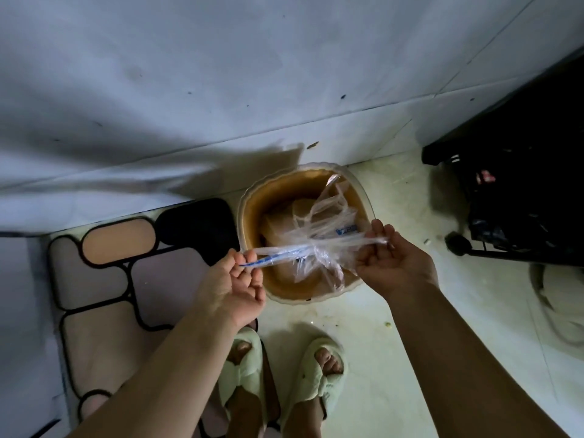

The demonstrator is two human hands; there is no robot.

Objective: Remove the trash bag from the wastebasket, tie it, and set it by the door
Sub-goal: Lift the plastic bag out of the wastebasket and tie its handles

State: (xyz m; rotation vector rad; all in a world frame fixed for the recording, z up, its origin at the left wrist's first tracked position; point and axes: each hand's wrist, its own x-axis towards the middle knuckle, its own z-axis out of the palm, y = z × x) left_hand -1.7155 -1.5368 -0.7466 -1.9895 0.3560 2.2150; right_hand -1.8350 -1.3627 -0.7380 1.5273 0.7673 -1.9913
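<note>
A clear plastic trash bag (319,245) with blue print sits over the brown round wastebasket (278,197), which stands on the floor by the white wall. The bag's top is gathered at the middle, and two twisted handle strips are stretched sideways from it. My left hand (235,279) pinches the left strip above the basket's left rim. My right hand (390,259) pinches the right strip above the right rim. Brown cardboard-like trash shows inside the basket under the bag.
A patterned mat (104,279) with black outlines lies left of the basket. A dark rack with black bags (518,197) stands at the right. My feet in pale slippers (281,368) are just below the basket. A white cloth (559,305) lies at the far right.
</note>
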